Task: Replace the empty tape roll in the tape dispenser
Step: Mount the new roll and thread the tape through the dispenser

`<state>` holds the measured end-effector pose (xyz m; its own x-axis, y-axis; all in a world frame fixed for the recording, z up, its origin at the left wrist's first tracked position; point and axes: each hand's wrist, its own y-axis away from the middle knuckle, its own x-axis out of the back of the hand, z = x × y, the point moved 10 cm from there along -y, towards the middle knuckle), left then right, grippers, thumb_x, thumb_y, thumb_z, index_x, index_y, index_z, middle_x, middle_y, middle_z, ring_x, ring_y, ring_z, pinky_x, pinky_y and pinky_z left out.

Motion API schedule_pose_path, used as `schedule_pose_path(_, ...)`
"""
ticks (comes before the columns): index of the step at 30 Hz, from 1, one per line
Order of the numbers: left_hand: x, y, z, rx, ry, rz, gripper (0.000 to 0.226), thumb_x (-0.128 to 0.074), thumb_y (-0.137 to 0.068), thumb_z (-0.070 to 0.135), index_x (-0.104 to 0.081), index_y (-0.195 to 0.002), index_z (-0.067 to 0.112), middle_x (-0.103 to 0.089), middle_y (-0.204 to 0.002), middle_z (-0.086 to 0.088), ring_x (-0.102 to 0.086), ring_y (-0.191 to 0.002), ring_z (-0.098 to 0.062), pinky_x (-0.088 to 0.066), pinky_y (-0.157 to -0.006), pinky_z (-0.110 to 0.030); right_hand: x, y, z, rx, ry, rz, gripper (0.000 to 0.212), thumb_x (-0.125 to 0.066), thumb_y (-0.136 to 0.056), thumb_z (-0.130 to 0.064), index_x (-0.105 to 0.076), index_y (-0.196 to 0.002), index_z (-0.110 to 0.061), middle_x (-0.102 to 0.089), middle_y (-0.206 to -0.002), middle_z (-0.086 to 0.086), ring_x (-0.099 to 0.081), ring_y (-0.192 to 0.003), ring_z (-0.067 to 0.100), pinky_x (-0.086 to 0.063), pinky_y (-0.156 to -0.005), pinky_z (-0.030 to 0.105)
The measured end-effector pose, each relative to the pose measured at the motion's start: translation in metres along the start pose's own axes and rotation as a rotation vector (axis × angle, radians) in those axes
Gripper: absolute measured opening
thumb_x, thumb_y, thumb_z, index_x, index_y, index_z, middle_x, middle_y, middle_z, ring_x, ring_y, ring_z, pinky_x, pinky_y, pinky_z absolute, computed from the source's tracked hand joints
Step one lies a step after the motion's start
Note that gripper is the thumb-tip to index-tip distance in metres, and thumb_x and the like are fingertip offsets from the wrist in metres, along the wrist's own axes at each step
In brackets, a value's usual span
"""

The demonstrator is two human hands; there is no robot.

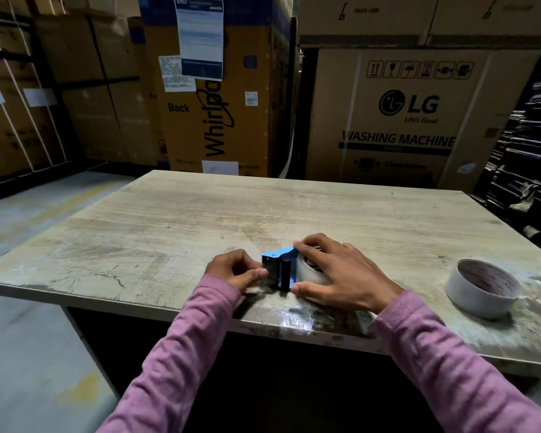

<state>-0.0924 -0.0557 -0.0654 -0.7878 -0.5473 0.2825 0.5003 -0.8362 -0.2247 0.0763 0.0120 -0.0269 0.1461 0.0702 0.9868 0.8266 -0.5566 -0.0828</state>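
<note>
A blue tape dispenser (281, 266) lies on the wooden table (175, 220) near its front edge, with a pale tape roll (308, 271) mounted in it. My right hand (338, 271) covers that roll and presses the dispenser down. My left hand (238, 269) pinches at the serrated blade end, thumb and fingers closed on the tape end there. A second roll (481, 287), white outside with a brown printed core, lies flat on the table to the right, apart from both hands.
Large cardboard appliance boxes (397, 117) stand close behind the table. Strapped cartons (22, 98) line the left wall. A dark stack (531, 157) rises at the right. Shiny tape residue (294, 318) marks the table's front edge.
</note>
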Motion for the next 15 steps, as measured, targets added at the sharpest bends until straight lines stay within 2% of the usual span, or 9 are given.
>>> schedule_pose_path(4,0.002,-0.007,0.021,-0.046,0.13,-0.027,0.019,-0.075,-0.067,-0.007,-0.063,-0.062,0.007,-0.07,-0.058,0.002,-0.065,-0.059,-0.013,-0.057,-0.067,-0.027,0.002,-0.005,0.012,0.009,-0.095,0.026,0.077,-0.055,-0.087,-0.068,-0.024,-0.153,-0.043,-0.031,-0.152,-0.012,-0.041,-0.131,0.017,-0.04,-0.107,0.038)
schedule_pose_path(7,0.006,-0.014,0.047,-0.093,0.147,-0.053,0.014,-0.073,-0.068,-0.009,-0.064,-0.065,0.001,-0.068,-0.052,0.003,-0.063,-0.051,-0.008,-0.054,-0.057,-0.018,0.006,-0.009,0.021,0.009,-0.346,0.047,0.073,-0.064,-0.084,-0.063,-0.035,-0.148,-0.044,-0.042,-0.145,-0.014,-0.044,-0.13,0.012,-0.042,-0.109,0.035)
schedule_pose_path(10,0.005,-0.026,0.065,-0.09,0.149,-0.091,0.013,-0.072,-0.07,-0.008,-0.065,-0.067,0.002,-0.067,-0.05,0.004,-0.062,-0.048,-0.006,-0.054,-0.055,-0.017,0.013,-0.014,0.028,-0.001,-0.58,0.059,0.063,-0.073,-0.087,-0.041,-0.047,-0.144,-0.037,-0.049,-0.142,-0.012,-0.049,-0.125,-0.002,-0.039,-0.102,0.013)
schedule_pose_path(12,0.001,-0.036,0.07,-0.06,0.156,-0.115,0.011,-0.072,-0.07,-0.006,-0.065,-0.068,0.002,-0.067,-0.049,0.003,-0.062,-0.047,-0.007,-0.055,-0.055,-0.018,0.016,-0.019,0.035,-0.01,-0.637,0.057,0.061,-0.075,-0.084,-0.042,-0.051,-0.141,-0.038,-0.052,-0.139,-0.015,-0.049,-0.116,-0.015,-0.035,-0.09,0.006)
schedule_pose_path(13,0.001,-0.039,0.071,-0.041,0.166,-0.122,0.01,-0.073,-0.07,-0.005,-0.065,-0.069,0.001,-0.067,-0.05,0.002,-0.062,-0.047,-0.008,-0.055,-0.055,-0.019,0.015,-0.022,0.038,-0.013,-0.664,0.045,0.062,-0.074,-0.081,-0.047,-0.053,-0.138,-0.041,-0.053,-0.137,-0.016,-0.048,-0.114,-0.016,-0.035,-0.088,0.008)
schedule_pose_path(15,-0.001,-0.048,0.069,0.006,0.177,-0.135,0.009,-0.075,-0.068,-0.002,-0.066,-0.069,0.001,-0.068,-0.052,0.0,-0.064,-0.049,-0.011,-0.057,-0.057,-0.021,0.014,-0.029,0.046,-0.031,-0.72,0.016,0.061,-0.071,-0.072,-0.057,-0.057,-0.131,-0.049,-0.056,-0.133,-0.014,-0.054,-0.116,-0.006,-0.041,-0.094,0.019)
